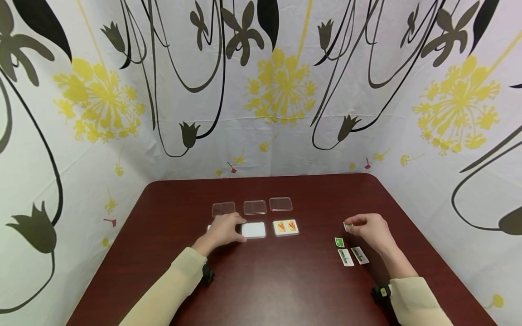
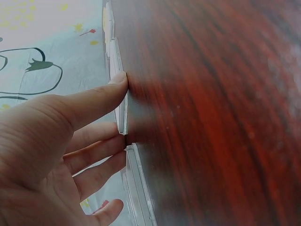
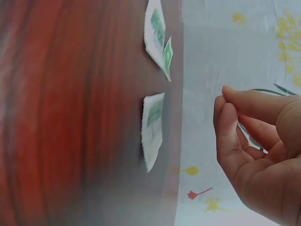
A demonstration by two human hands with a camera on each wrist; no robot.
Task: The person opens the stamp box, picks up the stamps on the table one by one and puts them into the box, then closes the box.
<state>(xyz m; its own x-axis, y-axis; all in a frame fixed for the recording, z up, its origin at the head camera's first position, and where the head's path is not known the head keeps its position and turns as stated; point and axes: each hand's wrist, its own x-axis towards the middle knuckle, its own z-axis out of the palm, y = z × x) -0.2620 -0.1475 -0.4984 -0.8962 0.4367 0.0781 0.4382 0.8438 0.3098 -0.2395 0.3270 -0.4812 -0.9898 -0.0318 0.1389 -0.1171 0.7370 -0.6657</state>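
Note:
My left hand [image 1: 222,228] holds a flat clear case [image 1: 254,230] with a white inside by its left end. In the left wrist view the thumb [image 2: 101,98] lies against the case's near edge, with the fingers behind it. Another case peeks out left of this hand, mostly hidden. On the right, my right hand [image 1: 371,230] pinches a small green-and-white stamp [image 1: 345,227] between thumb and fingertips. A green stamp [image 1: 339,242] and two longer white stamps with green print, one left [image 1: 345,257] and one right [image 1: 360,256], lie just below it.
Right of the held case lies a white case [image 1: 286,234] with two orange-red stamps [image 1: 281,226]. Behind stand three clear lids in a row, left [image 1: 223,208], middle [image 1: 254,207] and right [image 1: 280,204]. A patterned curtain [image 1: 285,149] surrounds the dark red table [image 1: 285,280].

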